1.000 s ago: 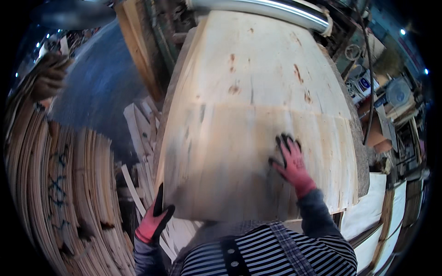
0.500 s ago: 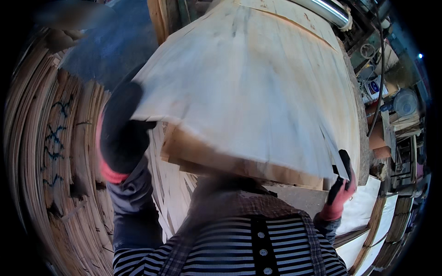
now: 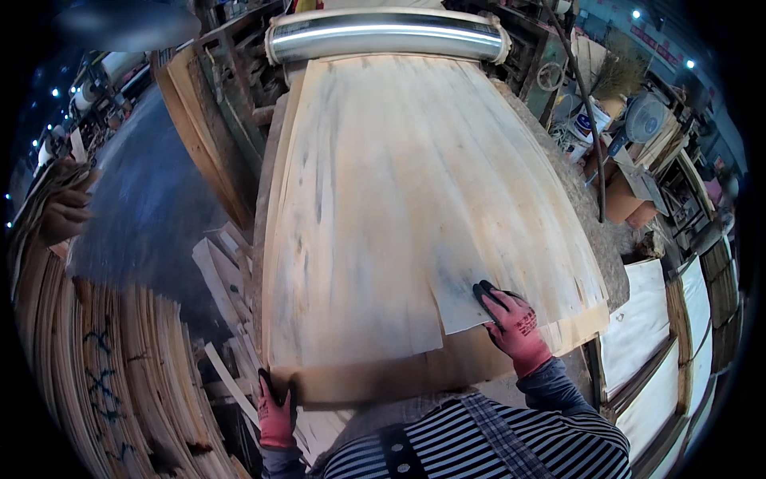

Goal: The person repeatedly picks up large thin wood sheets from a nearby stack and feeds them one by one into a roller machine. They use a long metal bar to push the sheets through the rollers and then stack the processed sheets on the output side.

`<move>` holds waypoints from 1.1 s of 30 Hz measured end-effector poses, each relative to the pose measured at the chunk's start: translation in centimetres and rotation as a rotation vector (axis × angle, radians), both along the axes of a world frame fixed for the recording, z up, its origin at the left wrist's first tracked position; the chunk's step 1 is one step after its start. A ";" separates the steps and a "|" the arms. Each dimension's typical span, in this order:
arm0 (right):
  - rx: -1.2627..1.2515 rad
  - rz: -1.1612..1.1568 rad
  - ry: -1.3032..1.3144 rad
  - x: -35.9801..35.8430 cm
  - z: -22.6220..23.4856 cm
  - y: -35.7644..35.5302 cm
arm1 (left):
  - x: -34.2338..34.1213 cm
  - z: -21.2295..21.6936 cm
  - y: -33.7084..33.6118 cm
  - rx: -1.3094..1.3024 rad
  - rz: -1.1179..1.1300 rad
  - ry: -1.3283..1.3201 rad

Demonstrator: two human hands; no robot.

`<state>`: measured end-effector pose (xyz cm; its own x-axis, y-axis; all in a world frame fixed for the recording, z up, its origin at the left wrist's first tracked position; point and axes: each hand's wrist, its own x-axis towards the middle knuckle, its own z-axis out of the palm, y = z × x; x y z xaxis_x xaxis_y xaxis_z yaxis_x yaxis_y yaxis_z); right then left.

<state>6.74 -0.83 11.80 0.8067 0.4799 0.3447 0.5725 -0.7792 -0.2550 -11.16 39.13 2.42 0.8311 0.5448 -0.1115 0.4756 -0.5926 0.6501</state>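
Note:
A wide, pale wood veneer sheet (image 3: 383, 215) with grey streaks lies over a stack, split near its front edge into a flap (image 3: 463, 307). My right hand (image 3: 515, 327), in a pink glove with black fingertips, is closed on that flap, its fingers on top; the thumb's hold is partly hidden. At the near left corner, my left hand (image 3: 276, 411), gloved alike, has its fingers and thumb closed about the stack's edge. A browner sheet (image 3: 383, 383) shows below the front edge of the top one.
A shiny metal roller (image 3: 391, 36) spans the far end. Upright veneer stacks (image 3: 104, 383) stand at left, beside wood strips (image 3: 219, 275). To the right are white sheets (image 3: 638, 327), a cardboard box (image 3: 626, 191), a fan (image 3: 645, 118) and a dark hanging cable (image 3: 586, 104).
The raised veneer sheet has come down flat on the stack. My left hand has lowered to the near corner, and my right hand has moved inward to the split flap. The view has turned.

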 end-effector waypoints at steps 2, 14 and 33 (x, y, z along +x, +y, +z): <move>0.002 0.035 0.008 1.3 -0.3 0.1 | 0.2 1.1 0.1 0.002 -0.031 0.034; -0.004 0.036 0.009 7.0 -2.6 0.5 | 1.5 5.2 -1.4 -0.092 0.055 -0.158; -0.216 0.211 0.383 -4.1 -6.9 -0.8 | -0.2 7.2 -3.9 0.151 0.147 -0.266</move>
<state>2.60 -1.63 4.91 0.7335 0.6746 -0.0834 0.6204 -0.7145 -0.3234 -11.34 35.22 9.61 0.7314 0.6548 0.1903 0.3884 -0.6295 0.6729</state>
